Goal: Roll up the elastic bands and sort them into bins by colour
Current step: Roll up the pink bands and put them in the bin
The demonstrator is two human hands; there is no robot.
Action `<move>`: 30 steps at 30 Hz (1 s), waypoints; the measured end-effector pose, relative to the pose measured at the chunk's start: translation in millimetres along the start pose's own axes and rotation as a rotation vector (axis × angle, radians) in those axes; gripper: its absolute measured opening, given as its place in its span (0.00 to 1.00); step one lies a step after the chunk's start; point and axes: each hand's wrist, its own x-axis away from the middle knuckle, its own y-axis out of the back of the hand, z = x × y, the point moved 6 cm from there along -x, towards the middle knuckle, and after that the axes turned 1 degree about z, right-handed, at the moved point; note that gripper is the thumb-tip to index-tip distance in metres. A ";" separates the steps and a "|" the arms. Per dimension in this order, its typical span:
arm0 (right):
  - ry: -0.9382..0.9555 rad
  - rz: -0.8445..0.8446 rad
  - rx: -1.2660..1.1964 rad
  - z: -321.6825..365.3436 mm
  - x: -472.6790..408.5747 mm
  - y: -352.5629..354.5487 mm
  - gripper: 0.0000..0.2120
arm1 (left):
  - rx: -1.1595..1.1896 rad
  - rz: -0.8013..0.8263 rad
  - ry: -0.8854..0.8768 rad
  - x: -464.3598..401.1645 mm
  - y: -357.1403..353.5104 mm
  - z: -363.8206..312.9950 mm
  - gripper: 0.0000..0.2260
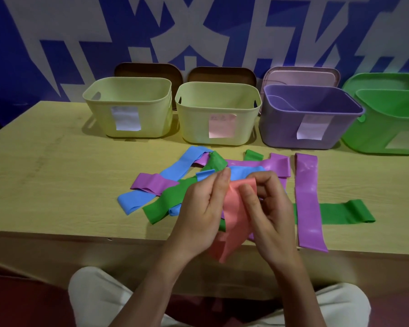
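Note:
A salmon-pink elastic band (232,223) hangs between both hands above the table's front edge. My left hand (203,208) pinches its left side near the top. My right hand (262,204) pinches the upper end with curled fingers. On the wooden table (57,185) behind the hands lies a tangled pile of flat bands: blue (137,201), green (168,201), purple (151,184). A long purple band (308,201) lies straight to the right, across a green band (340,213). Four bins stand in a row at the back.
From left to right: two pale yellow bins (128,107) (217,114), a purple bin (309,116) and a green bin (387,123), each with a paper label. Lids lean against the blue wall behind them. My knees show below the table edge.

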 end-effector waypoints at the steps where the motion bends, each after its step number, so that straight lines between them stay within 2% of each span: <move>1: -0.003 0.002 0.009 0.5 0.1 -0.5 0.03 | -0.022 -0.006 -0.010 -0.1 0.7 -0.1 0.16; 5: 0.009 0.013 -0.003 2.3 1.4 -2.9 0.03 | 0.022 -0.006 0.039 -1.0 3.1 7.6 0.19; 11: -0.003 0.032 -0.060 4.4 1.4 -4.2 0.03 | -0.083 0.075 0.013 1.4 3.4 10.6 0.22; 16: -0.022 0.022 -0.065 1.1 3.0 -2.4 0.05 | -0.230 0.068 -0.107 5.4 4.8 3.4 0.13; 20: -0.042 0.016 -0.107 -1.5 3.4 -1.9 0.04 | -0.092 0.027 -0.065 5.1 2.0 3.1 0.14; 25: -0.044 -0.004 -0.100 -0.9 0.2 0.6 0.10 | 0.161 -0.020 0.022 6.2 0.8 5.6 0.22; 30: -0.017 -0.043 -0.108 1.4 -0.3 4.1 0.06 | 0.184 -0.026 0.043 4.0 -2.3 6.3 0.23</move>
